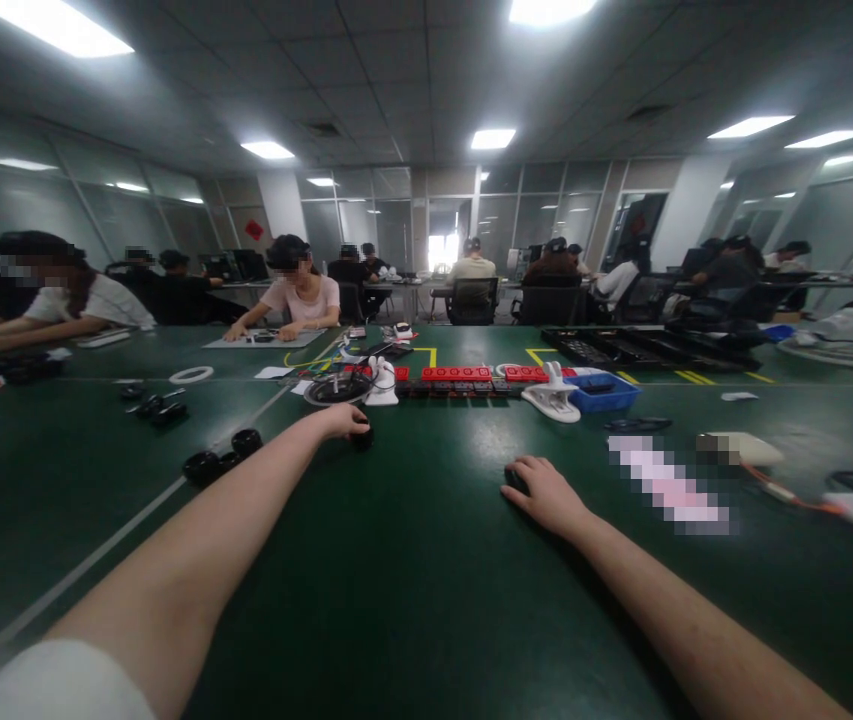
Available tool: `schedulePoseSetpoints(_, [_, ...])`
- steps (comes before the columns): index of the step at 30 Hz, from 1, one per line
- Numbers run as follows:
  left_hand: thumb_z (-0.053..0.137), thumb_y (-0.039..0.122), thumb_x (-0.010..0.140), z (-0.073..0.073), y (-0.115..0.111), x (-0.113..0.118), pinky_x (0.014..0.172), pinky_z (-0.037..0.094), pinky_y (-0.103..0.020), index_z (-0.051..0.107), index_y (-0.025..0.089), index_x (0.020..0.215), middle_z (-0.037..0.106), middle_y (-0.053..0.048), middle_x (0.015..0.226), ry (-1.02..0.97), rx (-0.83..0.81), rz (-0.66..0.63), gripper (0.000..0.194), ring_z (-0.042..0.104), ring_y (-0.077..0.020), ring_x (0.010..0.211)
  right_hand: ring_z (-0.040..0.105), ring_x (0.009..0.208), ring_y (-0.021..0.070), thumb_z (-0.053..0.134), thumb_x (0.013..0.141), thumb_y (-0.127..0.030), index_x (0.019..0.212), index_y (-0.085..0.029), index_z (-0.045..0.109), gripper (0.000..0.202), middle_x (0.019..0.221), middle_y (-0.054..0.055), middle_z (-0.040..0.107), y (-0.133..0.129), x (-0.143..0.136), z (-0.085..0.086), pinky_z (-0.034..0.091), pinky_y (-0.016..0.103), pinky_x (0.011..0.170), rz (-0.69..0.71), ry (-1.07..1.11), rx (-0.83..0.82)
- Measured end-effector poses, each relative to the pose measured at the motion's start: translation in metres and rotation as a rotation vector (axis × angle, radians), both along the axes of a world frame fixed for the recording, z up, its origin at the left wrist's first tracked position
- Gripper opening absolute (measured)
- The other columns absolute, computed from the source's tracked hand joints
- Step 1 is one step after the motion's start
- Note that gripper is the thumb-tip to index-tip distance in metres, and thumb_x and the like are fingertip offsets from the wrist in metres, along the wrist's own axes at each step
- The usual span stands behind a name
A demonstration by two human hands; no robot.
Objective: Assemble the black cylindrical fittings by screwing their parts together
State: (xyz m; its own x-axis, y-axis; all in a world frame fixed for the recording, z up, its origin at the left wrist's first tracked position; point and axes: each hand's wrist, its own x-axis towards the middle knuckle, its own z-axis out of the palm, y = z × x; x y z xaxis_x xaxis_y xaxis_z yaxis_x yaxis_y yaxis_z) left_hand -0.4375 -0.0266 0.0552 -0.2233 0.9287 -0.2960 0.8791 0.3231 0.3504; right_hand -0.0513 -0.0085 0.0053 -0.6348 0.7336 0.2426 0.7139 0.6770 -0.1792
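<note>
On the green table [396, 600], my left hand [342, 422] is closed on a small black round object [363, 437], left of the middle. My right hand [544, 490] rests on the table to the right, its fingers curled over a dark object [517, 480] that is mostly covered. Several black round parts [202, 467] lie beside my left forearm. Beyond both hands runs a row of red blocks [457, 374] with dark pieces in front, between two white clips [382, 382].
A blue bin [603, 392] stands behind the right clip. Black trays [643, 350] lie at the far right. A pale device [752, 448] with an orange cable is to the right. A person [298, 295] works across the table; black parts [160, 406] lie left.
</note>
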Motion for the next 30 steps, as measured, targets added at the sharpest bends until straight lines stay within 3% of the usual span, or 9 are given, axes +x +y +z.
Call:
schedulePoseSetpoints(14, [0.056, 0.041, 0.069, -0.006, 0.027, 0.080, 0.056, 0.043, -0.019, 0.053, 0.017, 0.110, 0.063, -0.007, 0.094, -0.036, 0.044, -0.158, 0.047, 0.059, -0.0130, 0.066, 0.046, 0.096, 0.0221, 0.045, 0.077, -0.043, 0.103, -0.018, 0.055, 0.037, 0.104, 0.010, 0.053, 0.000, 0.000, 0.001, 0.035, 0.032, 0.083, 0.001, 0.000, 0.001])
schedulePoseSetpoints(30, [0.056, 0.038, 0.071, 0.010, 0.019, 0.140, 0.061, 0.044, -0.020, 0.057, 0.018, 0.107, 0.061, -0.009, 0.102, 0.008, 0.065, -0.224, 0.041, 0.061, -0.0146, 0.069, 0.045, 0.096, 0.0217, 0.044, 0.078, -0.044, 0.104, -0.017, 0.055, 0.039, 0.104, 0.010, 0.053, -0.001, 0.001, 0.001, 0.035, 0.031, 0.083, -0.003, -0.012, 0.001])
